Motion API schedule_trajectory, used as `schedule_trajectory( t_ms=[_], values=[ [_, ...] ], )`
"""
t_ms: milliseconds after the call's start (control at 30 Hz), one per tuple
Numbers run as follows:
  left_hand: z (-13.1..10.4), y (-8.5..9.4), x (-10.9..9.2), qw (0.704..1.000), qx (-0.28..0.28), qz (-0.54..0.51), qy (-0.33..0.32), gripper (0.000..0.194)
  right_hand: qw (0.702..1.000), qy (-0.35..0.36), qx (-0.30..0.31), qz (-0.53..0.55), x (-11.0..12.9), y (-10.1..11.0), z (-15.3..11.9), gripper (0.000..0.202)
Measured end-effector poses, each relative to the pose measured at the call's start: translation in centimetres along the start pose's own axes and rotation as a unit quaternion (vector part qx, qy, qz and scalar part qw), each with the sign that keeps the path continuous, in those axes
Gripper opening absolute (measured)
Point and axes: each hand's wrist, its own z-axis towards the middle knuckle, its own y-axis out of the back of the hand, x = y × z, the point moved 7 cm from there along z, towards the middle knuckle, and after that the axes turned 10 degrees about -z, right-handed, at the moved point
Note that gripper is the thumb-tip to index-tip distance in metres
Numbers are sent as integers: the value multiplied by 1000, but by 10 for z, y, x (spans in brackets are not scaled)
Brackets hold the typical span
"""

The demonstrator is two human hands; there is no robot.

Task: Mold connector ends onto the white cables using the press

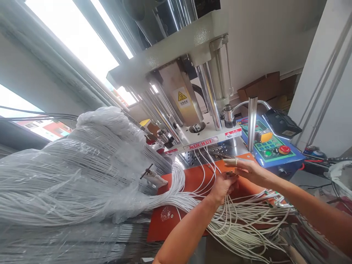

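My left hand [223,186] is closed around the ends of some white cables, with small dark metal connector ends showing at its fingertips. Just above and to the right, my right hand [243,168] has its fingers stretched out over those ends. White cables [229,212] hang below my left hand onto a large bundle [236,231]. Behind the hands, several white cables [204,172] run from under the press plate [200,141] across the orange mat [162,229].
The moulding press [176,62] rises behind the mat. At the right is a blue control box [277,150] with a red button, beside an upright metal bar [252,123]. Plastic-wrapped cable bundles [90,176] fill the left. A T-handled tool [147,171] stands near the mat.
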Motion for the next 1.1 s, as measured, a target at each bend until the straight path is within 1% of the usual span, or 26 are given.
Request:
schedule_trajectory(
  t_ms=[33, 67, 100, 133, 167, 200, 233, 267, 300, 367, 400, 467, 533, 567, 633, 700, 767, 867, 933, 1033, 1100],
  values=[
    [1, 7, -3, 1000, -24, 10, -18, 32, 999, -4, -24, -38, -5, 6, 3, 46],
    [1, 14, -6, 998, -45, 22, -35, 29, 994, -18, -47, -101, -12, 12, 6, 49],
    [1, 20, -8, 996, -60, 35, -49, 26, 980, -42, -53, -187, -22, 16, 9, 51],
    [1, 24, -10, 994, -67, 50, -63, 23, 957, -72, -42, -277, -33, 17, 12, 49],
    [1, 27, -12, 992, -69, 66, -77, 20, 929, -99, -19, -356, -44, 17, 15, 44],
    [0, 29, -13, 990, -70, 80, -92, 17, 903, -120, 10, -413, -54, 15, 18, 37],
    [0, 31, -14, 988, -72, 91, -105, 15, 886, -132, 37, -443, -61, 13, 20, 31],
    [0, 33, -15, 985, -78, 101, -116, 14, 879, -137, 54, -454, -65, 11, 22, 29],
    [0, 34, -15, 983, -84, 110, -124, 13, 877, -137, 61, -456, -66, 9, 24, 29],
    [0, 36, -14, 978, -94, 132, -133, 12, 888, -137, 81, -431, -62, 3, 25, 28],
    [0, 36, -15, 976, -93, 143, -136, 11, 900, -144, 94, -399, -59, 0, 24, 27],
    [0, 34, -15, 974, -81, 160, -138, 15, 933, -171, 124, -290, -55, -9, 19, 25],
    [-2, 31, -16, 974, -60, 171, -138, 22, 954, -207, 142, -165, -53, -19, 12, 18],
    [-3, 29, -16, 973, -52, 179, -137, 24, 956, -222, 145, -124, -53, -23, 8, 12],
    [-6, 27, -16, 971, -46, 194, -133, 25, 958, -239, 140, -75, -55, -30, 1, 1],
    [-7, 27, -17, 967, -52, 211, -132, 25, 958, -249, 125, -63, -57, -34, -4, 10],
    [-9, 26, -19, 962, -52, 228, -141, 23, 953, -266, 119, -78, -58, -34, -7, 14],
    [-8, 24, -22, 957, -36, 242, -159, 18, 932, -308, 157, -103, -57, -36, -10, 13],
    [-6, 25, -22, 958, -24, 240, -157, 16, 927, -320, 179, -81, -53, -38, -9, 14],
    [0, 29, -17, 962, -23, 232, -140, 16, 934, -307, 181, -24, -47, -40, -5, 19],
    [1, 32, -15, 964, -31, 230, -133, 15, 941, -286, 179, -19, -44, -42, -4, 20]
  ],
)
